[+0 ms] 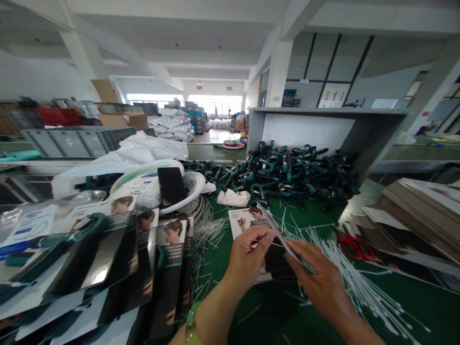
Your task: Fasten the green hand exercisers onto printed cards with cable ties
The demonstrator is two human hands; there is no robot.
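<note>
My right hand (318,270) grips a printed packaging card (282,239) that is tilted nearly edge-on, with the thumb and fingers on its two faces. Close against that card's left side, my left hand (249,254) is closed in a pinch. A thin pale strip seems to show at its fingertips, too small to name surely. Beneath both hands another printed card (239,221) lies flat on the green tabletop (247,321). A bundle of white cable ties (354,278) spreads out to the right of my right hand.
Finished-looking cards with dark green tools (86,230) are piled at left. A phone (171,186) rests on a white basin (194,199). Many dark green tools (287,167) spill from a grey bin (381,139). Red scissors (355,247) lie beside stacked cards (420,206) at right.
</note>
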